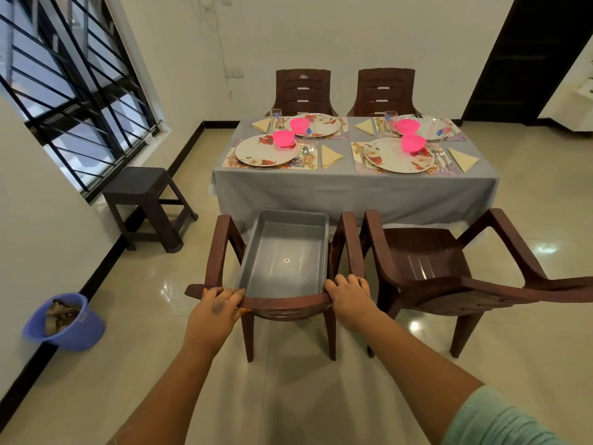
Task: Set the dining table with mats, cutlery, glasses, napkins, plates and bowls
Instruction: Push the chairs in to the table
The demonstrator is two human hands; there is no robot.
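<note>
On brown chair (pixel 285 305) backrest: both hands.

- I see a grey tablecloth (pixel 353 187) under floral placemats (pixel 272 163).
- White plates (pixel 266 150) carry red flowers; bowls (pixel 284 138) are bright pink.
- Napkins (pixel 330 155) are pale yellow.
- Chairs (pixel 417 261) are dark brown, the tub (pixel 285 252) grey, the bucket (pixel 69 322) blue.

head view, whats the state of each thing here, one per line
left hand: grips the chair's top rail
right hand: grips the same rail
near chair: upright, grey tub on its seat
grey tub: empty
second chair: upright, seat bare
table: covered with a grey cloth, four places laid
pink bowls: upright, one on each plate
napkins: folded into triangles
purple bucket: tipped, holding dry leaves
</note>
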